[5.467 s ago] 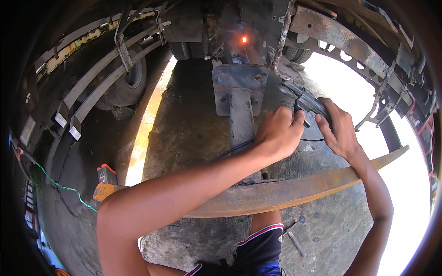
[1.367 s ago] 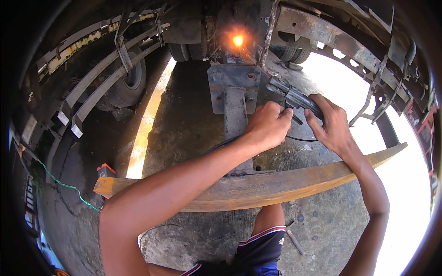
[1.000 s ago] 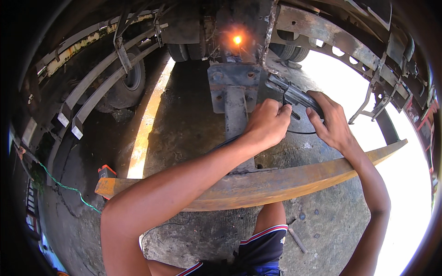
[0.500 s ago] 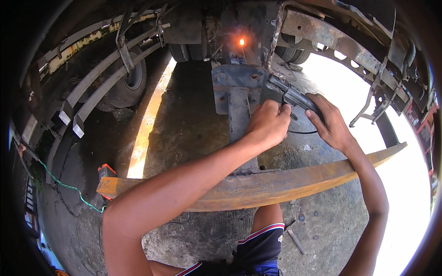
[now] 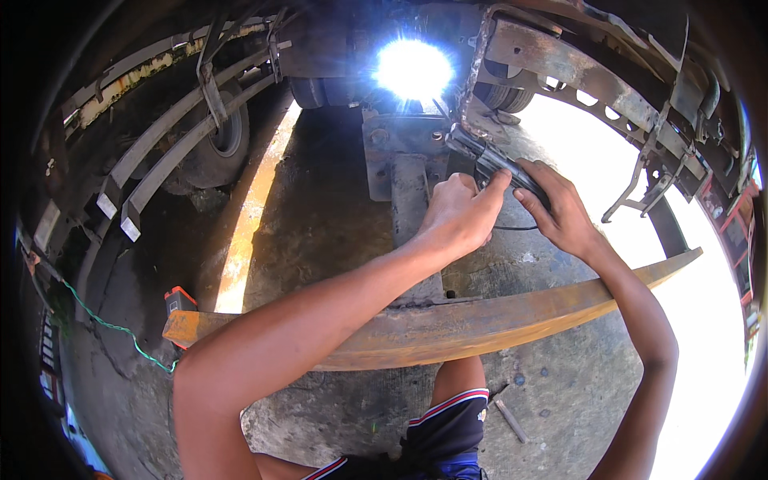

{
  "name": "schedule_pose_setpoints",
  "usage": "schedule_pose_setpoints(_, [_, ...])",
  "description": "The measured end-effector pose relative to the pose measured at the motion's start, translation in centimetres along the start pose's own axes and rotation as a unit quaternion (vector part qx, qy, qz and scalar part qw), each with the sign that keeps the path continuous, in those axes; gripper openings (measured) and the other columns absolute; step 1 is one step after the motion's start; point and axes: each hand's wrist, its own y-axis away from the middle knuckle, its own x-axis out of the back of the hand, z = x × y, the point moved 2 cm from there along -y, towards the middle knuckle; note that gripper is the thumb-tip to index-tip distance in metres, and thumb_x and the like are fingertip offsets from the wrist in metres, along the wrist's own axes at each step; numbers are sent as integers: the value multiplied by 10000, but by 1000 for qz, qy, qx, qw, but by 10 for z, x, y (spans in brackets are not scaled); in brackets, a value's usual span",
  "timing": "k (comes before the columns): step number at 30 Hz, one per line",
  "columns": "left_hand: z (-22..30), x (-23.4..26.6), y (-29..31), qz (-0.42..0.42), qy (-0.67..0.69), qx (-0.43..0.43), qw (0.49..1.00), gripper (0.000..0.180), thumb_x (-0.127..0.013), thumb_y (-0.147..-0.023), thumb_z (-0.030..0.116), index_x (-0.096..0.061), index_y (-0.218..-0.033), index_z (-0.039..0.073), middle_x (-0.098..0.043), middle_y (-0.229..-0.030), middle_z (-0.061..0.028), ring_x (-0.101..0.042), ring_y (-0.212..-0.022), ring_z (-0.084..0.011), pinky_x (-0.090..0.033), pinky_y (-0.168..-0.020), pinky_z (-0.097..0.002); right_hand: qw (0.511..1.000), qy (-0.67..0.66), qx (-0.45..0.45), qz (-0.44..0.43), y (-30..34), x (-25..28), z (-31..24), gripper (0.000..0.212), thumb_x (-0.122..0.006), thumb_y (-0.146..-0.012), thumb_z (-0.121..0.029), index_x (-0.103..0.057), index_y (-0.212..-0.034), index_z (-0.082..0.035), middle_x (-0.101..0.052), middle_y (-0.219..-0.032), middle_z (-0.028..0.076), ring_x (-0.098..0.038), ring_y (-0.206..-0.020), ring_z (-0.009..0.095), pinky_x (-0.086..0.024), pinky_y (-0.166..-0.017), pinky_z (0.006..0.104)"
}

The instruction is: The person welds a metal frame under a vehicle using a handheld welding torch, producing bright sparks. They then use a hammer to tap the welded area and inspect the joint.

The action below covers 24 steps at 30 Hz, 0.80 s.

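My right hand is wrapped round the rear of a dark welding electrode holder, whose cable hangs below it. Curled up close on its left side, my left hand has its thumb against the holder's body; its fingertips are partly hidden. A thin rod runs from the holder's jaws toward a blinding white-blue arc, whose glare covers the spot where it meets the metal. Just under the arc stands a steel plate with bolt holes, joined to an upright steel bar.
A rusty, curved-looking beam crosses in front of me beneath my forearms. Beside its left end sit an orange-and-black box and a green cord. Truck frame rails, wheels and bent brackets surround the work. A metal strip lies on the concrete.
The small orange glow has become a large bright arc. Both hands and the holder have shifted slightly left, and my left thumb has moved onto the holder.
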Motion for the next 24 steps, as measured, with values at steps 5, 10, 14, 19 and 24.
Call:
schedule_pose_setpoints(5, [-2, 2, 1, -13, 9, 38, 999, 736, -511, -1048, 677, -655, -940, -38, -681, -893, -140, -753, -712, -224, -570, -763, -407, 997, 18, -56, -44, -7, 2, -13, 423, -670, -1050, -221, -613, -1407, -1, -684, -1222, 248, -699, -1060, 452, -574, -898, 490])
schedule_pose_setpoints(10, [-1, 0, 0, 7, 30, 48, 998, 746, -499, -1068, 653, -661, -963, -68, -683, -903, -155, -748, -674, -222, -571, -749, -404, 999, 15, -48, -16, -8, -3, -10, 437, -673, -1040, -216, -604, -1412, 4, -680, -1219, 241, -698, -1050, 457, -573, -877, 494])
schedule_pose_setpoints(14, [1, 4, -1, -15, 20, 32, 999, 739, -486, -1099, 598, -658, -968, -109, -677, -903, -176, -750, -655, -232, -572, -718, -394, 999, -3, -47, -6, -11, -6, -13, 452, -687, -1027, -210, -598, -1406, 19, -677, -1204, 244, -697, -1037, 465, -570, -864, 499])
schedule_pose_setpoints(19, [1, 2, -3, -12, 13, 19, 1000, 733, -489, -1105, 585, -657, -955, -113, -686, -923, -192, -758, -653, -256, -573, -699, -393, 999, 1, -52, -11, -11, -3, -13, 456, -688, -1027, -210, -595, -1403, 30, -677, -1196, 249, -696, -1028, 469, -565, -858, 505])
schedule_pose_setpoints(24, [2, 1, -2, 27, 20, -2, 999, 648, -507, -1131, 458, -622, -782, -76, -684, -655, -161, -734, -570, -247, -614, -592, -394, 999, 10, -40, -4, -11, -6, -11, 461, -687, -1031, -219, -592, -1406, 33, -677, -1189, 251, -695, -1029, 468, -562, -858, 507])
